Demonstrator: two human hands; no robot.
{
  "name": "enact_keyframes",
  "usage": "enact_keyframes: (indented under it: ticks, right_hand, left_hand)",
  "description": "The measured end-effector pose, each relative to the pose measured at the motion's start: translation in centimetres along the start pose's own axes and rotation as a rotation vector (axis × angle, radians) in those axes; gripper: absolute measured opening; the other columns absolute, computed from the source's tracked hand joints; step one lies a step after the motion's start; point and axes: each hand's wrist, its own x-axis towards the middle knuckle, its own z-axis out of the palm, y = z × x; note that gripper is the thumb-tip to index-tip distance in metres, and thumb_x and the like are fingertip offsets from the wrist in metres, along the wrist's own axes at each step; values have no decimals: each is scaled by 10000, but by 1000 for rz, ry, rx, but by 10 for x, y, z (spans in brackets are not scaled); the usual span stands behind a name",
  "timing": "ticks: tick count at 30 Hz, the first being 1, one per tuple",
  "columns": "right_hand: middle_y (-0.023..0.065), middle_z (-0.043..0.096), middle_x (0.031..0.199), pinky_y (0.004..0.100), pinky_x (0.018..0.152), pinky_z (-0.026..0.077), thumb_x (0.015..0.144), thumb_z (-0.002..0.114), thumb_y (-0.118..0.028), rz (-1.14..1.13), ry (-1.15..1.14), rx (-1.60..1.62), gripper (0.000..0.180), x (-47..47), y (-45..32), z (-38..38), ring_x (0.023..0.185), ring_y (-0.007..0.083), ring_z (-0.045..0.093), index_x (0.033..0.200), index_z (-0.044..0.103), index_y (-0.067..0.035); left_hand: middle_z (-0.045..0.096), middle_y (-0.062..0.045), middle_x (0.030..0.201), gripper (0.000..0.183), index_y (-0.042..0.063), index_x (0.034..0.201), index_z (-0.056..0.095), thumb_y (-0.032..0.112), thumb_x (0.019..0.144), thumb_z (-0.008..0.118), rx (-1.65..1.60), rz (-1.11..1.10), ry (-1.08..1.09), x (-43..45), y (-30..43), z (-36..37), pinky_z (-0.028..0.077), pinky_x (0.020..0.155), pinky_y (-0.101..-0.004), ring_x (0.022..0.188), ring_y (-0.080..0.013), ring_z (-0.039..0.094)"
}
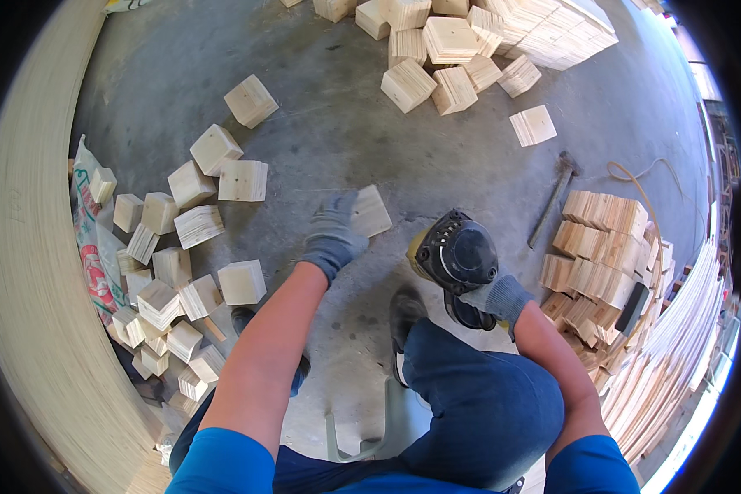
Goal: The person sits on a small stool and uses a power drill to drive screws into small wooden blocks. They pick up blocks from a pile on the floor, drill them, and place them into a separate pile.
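Observation:
My left hand (335,234), in a grey glove, is at a square plywood block (370,212) in front of me; the fingers lie along the block's left side, and whether they grip it is hidden. My gloved right hand (497,298) is closed around the handle of a black and yellow pneumatic nailer (460,252), held over the concrete floor to the right of the block. Its nose is hidden beneath the body. A hammer (552,196) lies on the floor beyond the nailer on the right.
Loose plywood blocks (188,184) lie at the left beside a printed plastic sack (92,228). More blocks (451,40) are heaped at the top. Wood pieces (599,247) are stacked at the right, near a thin yellowish hose (642,191). Under me is a plastic stool (386,426).

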Motion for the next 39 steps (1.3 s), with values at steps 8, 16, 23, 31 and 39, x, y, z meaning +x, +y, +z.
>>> enact_keyframes:
  ticks: [8, 16, 23, 31, 39]
  right_hand:
    - [135, 748, 1111, 414, 928, 567, 874, 674, -279, -105, 39, -74, 333, 3, 7, 3, 1063, 336, 691, 1181, 713, -155]
    - [144, 748, 1100, 425, 918, 572, 888, 667, -281, -24, -25, -67, 324, 5, 3, 1, 1059, 348, 697, 1183, 712, -155]
    - [152, 742, 1123, 410, 933, 568, 883, 668, -265, -70, -31, -113, 340, 6, 0, -1, 1066, 334, 694, 1196, 702, -135]
    - [114, 747, 1131, 385, 955, 559, 843, 722, -189, -30, -79, -68, 351, 2, -13, -7, 1074, 286, 687, 1186, 707, -115]
    - [95, 727, 1204, 348, 1041, 518, 750, 816, -119, 21, -46, 131, 570, 1, 5, -2, 1151, 242, 660, 1293, 643, -98]
  left_hand:
    - [568, -196, 1380, 671, 85, 1457, 482, 447, 937, 700, -2062, -638, -116, -70, -66, 30, 542, 983, -595, 1205, -403, 612]
    - [544, -188, 1434, 614, 129, 1447, 536, 493, 961, 623, -2299, -817, 28, -108, -53, 54, 509, 1012, -626, 1292, -403, 550]
    - [522, -183, 1471, 603, 140, 1458, 530, 515, 988, 576, -2427, -860, 7, -93, -48, 60, 504, 1008, -619, 1314, -401, 539]
    - [530, -204, 1376, 627, 122, 1408, 539, 595, 996, 541, -2400, -911, -38, -49, -17, 52, 537, 947, -585, 1179, -398, 569]
    - [561, -202, 1301, 636, 104, 1381, 547, 621, 1015, 484, -2426, -822, -28, -21, -19, 68, 561, 925, -568, 1069, -372, 614]
